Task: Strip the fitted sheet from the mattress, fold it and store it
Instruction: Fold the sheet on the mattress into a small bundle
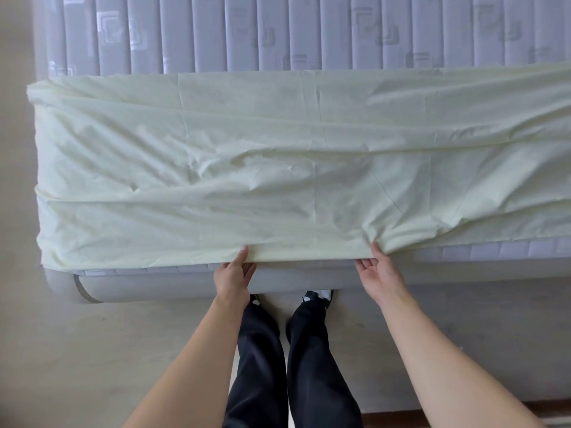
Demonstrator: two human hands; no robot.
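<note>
Sheet [278,168]: pale, folded along near half of mattress [278,32].
Left hand [236,271]: pinching hem.
Right hand [378,268]: pinching hem (fabric bunched).
Advice: lift evenly, matching edges.

A grey upholstered bed frame [173,288] with a rounded near-left corner stands on a pale beige floor [77,350]. A strip of dark wood flooring [463,417] shows at the near right. Soft, even light falls across the room, casting faint shadows under the frame.

No readable text, label or number anywhere.
</note>
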